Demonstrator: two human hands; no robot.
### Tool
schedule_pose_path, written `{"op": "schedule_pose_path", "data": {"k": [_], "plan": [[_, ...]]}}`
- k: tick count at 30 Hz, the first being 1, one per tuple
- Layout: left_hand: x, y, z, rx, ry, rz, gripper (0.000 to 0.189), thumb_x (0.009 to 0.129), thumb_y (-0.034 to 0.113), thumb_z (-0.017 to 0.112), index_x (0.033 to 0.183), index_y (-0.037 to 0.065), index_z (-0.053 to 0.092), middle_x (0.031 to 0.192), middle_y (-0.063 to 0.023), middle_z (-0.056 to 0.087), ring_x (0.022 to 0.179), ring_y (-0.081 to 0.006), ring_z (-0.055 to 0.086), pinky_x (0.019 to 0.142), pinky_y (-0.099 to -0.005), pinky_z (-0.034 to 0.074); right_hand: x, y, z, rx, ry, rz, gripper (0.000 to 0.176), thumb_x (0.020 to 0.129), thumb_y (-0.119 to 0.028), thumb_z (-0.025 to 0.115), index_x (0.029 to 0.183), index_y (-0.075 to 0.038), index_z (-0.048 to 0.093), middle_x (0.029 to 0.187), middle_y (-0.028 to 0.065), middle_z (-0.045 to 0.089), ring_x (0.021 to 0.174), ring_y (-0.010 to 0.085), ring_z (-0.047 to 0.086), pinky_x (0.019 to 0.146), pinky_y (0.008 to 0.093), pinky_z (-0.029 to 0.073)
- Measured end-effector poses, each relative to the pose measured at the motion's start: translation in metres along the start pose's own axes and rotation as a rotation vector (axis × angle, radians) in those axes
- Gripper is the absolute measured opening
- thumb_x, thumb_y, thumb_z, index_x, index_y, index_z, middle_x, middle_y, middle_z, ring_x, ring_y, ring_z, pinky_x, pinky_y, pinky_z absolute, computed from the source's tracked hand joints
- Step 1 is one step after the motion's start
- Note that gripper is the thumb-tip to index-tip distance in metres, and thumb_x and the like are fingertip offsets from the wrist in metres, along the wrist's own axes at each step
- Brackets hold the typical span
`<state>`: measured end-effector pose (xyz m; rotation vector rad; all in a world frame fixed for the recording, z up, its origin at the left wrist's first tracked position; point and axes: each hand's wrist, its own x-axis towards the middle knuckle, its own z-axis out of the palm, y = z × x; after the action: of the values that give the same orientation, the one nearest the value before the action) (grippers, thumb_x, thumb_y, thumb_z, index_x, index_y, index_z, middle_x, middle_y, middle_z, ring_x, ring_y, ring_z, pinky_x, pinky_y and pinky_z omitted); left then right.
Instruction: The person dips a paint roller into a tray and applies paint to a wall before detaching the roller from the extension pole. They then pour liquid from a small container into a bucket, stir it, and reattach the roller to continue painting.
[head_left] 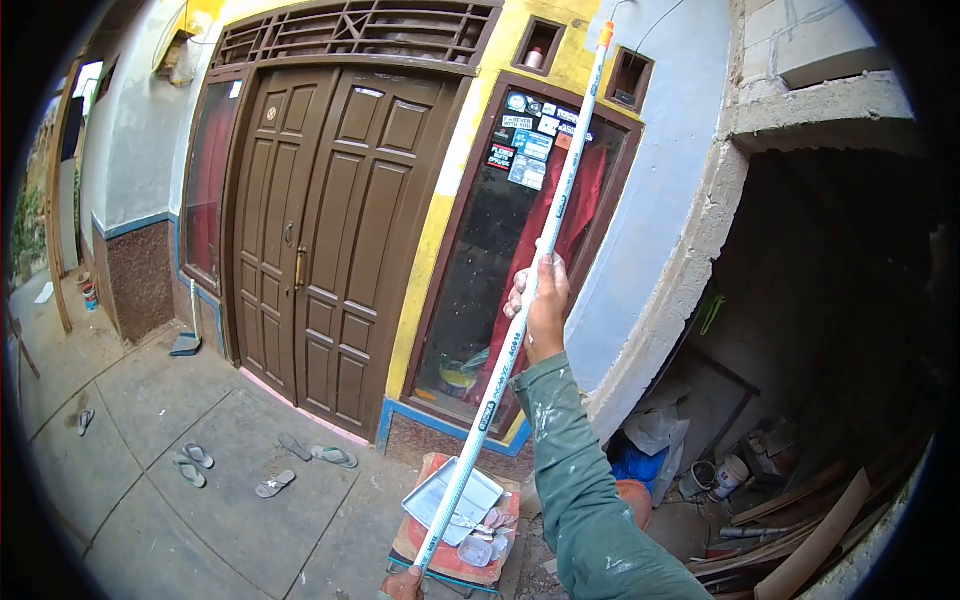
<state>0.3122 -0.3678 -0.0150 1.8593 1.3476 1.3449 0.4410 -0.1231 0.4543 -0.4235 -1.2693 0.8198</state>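
A long white plastic pole with printed lettering slants up across the view. At its top are an orange piece and a thin metal rod that runs out of the frame. My right hand, below a paint-spotted green sleeve, is wrapped around the pole's middle. Down at the bottom edge, my left hand closes around its lower end, partly cut off. Behind the lower pole a paint tray rests on a red-topped stand, beside a clear plastic tub.
A brown double door and a window with stickers face me. Several sandals and a dustpan lie on the concrete floor. To the right, a dark opening holds buckets and planks.
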Motion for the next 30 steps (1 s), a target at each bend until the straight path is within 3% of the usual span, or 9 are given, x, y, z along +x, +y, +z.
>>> {"op": "schedule_pose_path", "data": {"k": [4, 6, 7, 9, 20, 30], "plan": [[-0.037, -0.06, 0.026, 0.234, -0.103, 0.096, 0.005, 0.075, 0.013, 0.057, 0.077, 0.009, 0.055, 0.062, -0.0155, 0.054, 0.054, -0.0362, 0.052, 0.048, -0.0472, 0.04, -0.032, 0.016, -0.007, -0.005, 0.019, 0.057, 0.029, 0.097, -0.032, 0.037, 0.116, -0.01, 0.038, 0.061, 0.002, 0.043, 0.037, 0.0094, 0.042, 0.032, 0.0241, 0.038], [-0.066, -0.077, 0.031, 0.371, 0.037, 0.154, 0.021, 0.082, 0.028, 0.056, 0.071, 0.01, 0.054, 0.055, -0.0114, 0.052, 0.045, -0.0291, 0.049, 0.042, -0.0424, 0.038, -0.057, 0.03, -0.01, -0.049, 0.01, 0.109, 0.032, 0.097, -0.032, 0.037, 0.12, -0.01, 0.037, 0.061, 0.0021, 0.043, 0.037, 0.01, 0.042, 0.032, 0.0242, 0.038], [-0.08, -0.082, 0.029, 0.372, 0.039, 0.15, 0.021, 0.082, 0.028, 0.056, 0.071, 0.01, 0.054, 0.055, -0.0114, 0.052, 0.045, -0.0291, 0.049, 0.042, -0.0424, 0.038, -0.071, 0.036, -0.011, -0.048, 0.007, 0.113, 0.032, 0.097, -0.032, 0.037, 0.12, -0.01, 0.037, 0.061, 0.0021, 0.043, 0.037, 0.01, 0.042, 0.032, 0.0242, 0.038], [-0.107, -0.089, 0.027, -0.532, -0.071, -0.912, 0.04, 0.086, 0.046, 0.051, 0.068, 0.01, 0.054, 0.049, -0.0054, 0.047, 0.038, -0.0199, 0.044, 0.037, -0.0362, 0.033, -0.1, 0.045, -0.011, -0.042, -0.022, 0.147, 0.035, 0.097, -0.032, 0.036, 0.123, -0.009, 0.035, 0.062, 0.0028, 0.043, 0.039, 0.0105, 0.044, 0.033, 0.0244, 0.039], [-0.135, -0.072, 0.016, -0.649, -0.023, -0.907, 0.045, 0.086, 0.051, 0.047, 0.068, 0.011, 0.054, 0.047, -0.0033, 0.046, 0.036, -0.0172, 0.041, 0.035, -0.0344, 0.031, -0.217, 0.07, -0.014, -0.015, 0.05, 0.29, 0.047, 0.096, -0.036, 0.037, 0.131, -0.006, 0.029, 0.065, 0.0051, 0.044, 0.042, 0.0121, 0.046, 0.039, 0.025, 0.041], [-0.077, -0.038, -0.002, -0.747, -0.023, -0.801, 0.05, 0.086, 0.057, 0.044, 0.069, 0.011, 0.055, 0.046, -0.0012, 0.044, 0.034, -0.0145, 0.038, 0.034, -0.0326, 0.028, -0.107, 0.025, 0.014, 0.035, 0.03, 0.142, 0.04, 0.097, -0.032, 0.035, 0.13, -0.009, 0.034, 0.065, 0.004, 0.046, 0.044, 0.0108, 0.048, 0.04, 0.0254, 0.044]]}}
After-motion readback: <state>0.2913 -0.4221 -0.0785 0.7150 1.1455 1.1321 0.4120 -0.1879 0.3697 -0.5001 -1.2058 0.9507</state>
